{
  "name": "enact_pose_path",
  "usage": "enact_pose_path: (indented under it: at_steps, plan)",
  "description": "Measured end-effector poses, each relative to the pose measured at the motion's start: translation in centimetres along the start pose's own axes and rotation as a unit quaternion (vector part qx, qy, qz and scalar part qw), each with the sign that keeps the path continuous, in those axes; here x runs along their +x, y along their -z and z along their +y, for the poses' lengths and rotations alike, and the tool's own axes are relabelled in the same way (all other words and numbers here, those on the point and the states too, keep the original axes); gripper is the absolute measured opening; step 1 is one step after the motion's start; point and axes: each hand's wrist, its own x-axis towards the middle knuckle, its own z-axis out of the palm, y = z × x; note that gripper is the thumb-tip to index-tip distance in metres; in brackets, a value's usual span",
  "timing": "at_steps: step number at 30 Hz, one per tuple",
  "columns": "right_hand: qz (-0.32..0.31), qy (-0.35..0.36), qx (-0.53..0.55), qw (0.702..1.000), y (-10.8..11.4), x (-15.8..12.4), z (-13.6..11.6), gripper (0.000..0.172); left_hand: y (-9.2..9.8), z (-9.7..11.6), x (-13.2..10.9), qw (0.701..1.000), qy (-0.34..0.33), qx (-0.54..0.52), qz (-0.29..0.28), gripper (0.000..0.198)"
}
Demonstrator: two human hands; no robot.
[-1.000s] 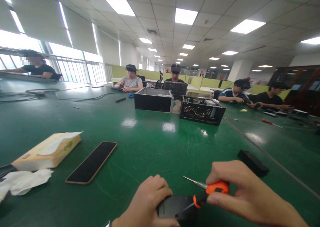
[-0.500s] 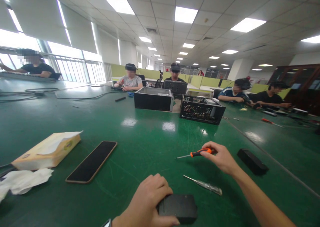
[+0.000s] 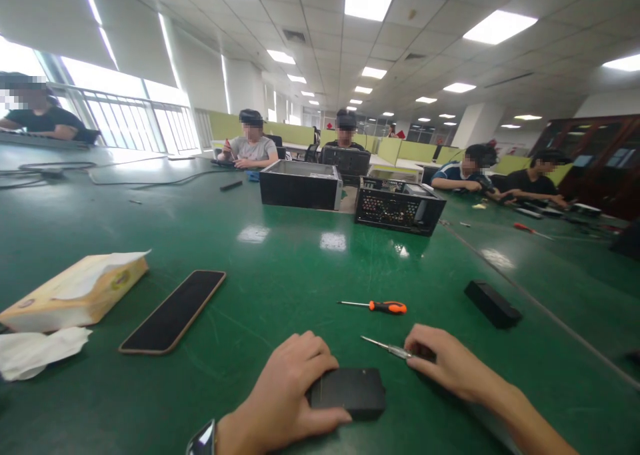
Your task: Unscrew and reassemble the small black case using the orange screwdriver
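Note:
My left hand (image 3: 295,391) is closed around a small black box (image 3: 353,393) that rests on the green table. Its thumb lies along the near side and its fingers over the far side. To the right, my right hand (image 3: 447,361) pinches the handle of a clear-handled screwdriver (image 3: 397,351), whose thin tip points left; the handle's rear end is hidden by the fingers. Just beyond it lies an orange-and-black screwdriver (image 3: 383,307), apart from both hands. A second black block (image 3: 493,303) sits to the right of my right hand.
A phone (image 3: 175,313) and a tissue pack (image 3: 83,295) lie on the left, with crumpled tissue (image 3: 43,353) nearby. Two open metal computer cases (image 3: 300,189) (image 3: 400,208) stand farther back on the green table (image 3: 280,261). Several people sit around the far edge.
My right hand has let go of the orange-and-black screwdriver, moved nearer and taken hold of the clear-handled one. My left hand stays on the black box. The view has shifted slightly.

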Motion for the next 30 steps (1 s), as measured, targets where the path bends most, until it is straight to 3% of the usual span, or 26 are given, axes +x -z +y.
enact_pose_path:
  at_steps: [5, 8, 18, 25, 30]
  plan:
    - [-0.094, -0.018, 0.160, 0.982, 1.9, -1.0, 0.0, 0.022, 0.0, 0.0, 0.0, 1.000, -0.007, -0.003, -0.006, 0.046]
    - [-0.123, -0.023, 0.188, 0.974, 2.3, -1.4, 0.0, 0.021, 0.0, 0.0, 0.0, 1.000, -0.005, -0.006, -0.009, 0.047]
    - [-0.109, -0.028, 0.244, 0.963, 1.7, -1.4, 0.2, 0.023, 0.1, 0.0, -0.1, 1.000, 0.003, 0.005, -0.021, 0.043]
    - [-0.064, -0.002, 0.111, 0.992, 1.5, -1.5, -1.3, 0.015, -0.1, 0.0, -0.1, 1.000, 0.004, 0.006, -0.014, 0.041]
    - [-0.030, 0.031, -0.019, 0.999, -0.9, -0.9, -3.0, 0.010, 0.0, 0.1, 0.0, 1.000, -0.011, 0.001, 0.013, 0.042]
